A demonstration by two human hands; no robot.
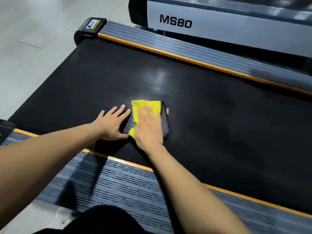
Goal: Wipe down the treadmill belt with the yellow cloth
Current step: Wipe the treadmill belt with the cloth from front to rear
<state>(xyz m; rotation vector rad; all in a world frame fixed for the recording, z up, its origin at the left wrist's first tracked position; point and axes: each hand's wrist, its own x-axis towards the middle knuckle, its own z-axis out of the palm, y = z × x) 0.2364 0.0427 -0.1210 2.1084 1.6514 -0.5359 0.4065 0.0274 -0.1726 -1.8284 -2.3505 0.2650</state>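
The black treadmill belt (194,92) runs diagonally across the view. A folded yellow cloth (146,106) lies on it near the middle. My right hand (149,128) presses flat on the cloth with straight fingers and covers most of it. Just to its left, my left hand (112,122) rests flat on the bare belt, fingers spread, thumb near the cloth's lower corner. A dark shadow or damp patch edges the cloth on the right.
Ribbed grey side rails with orange strips border the belt, one far (185,49) and one near (135,186). A black end cap with a warning label (92,25) sits at the far left. A second treadmill marked MS80 (219,26) stands behind. Pale floor (33,48) lies left.
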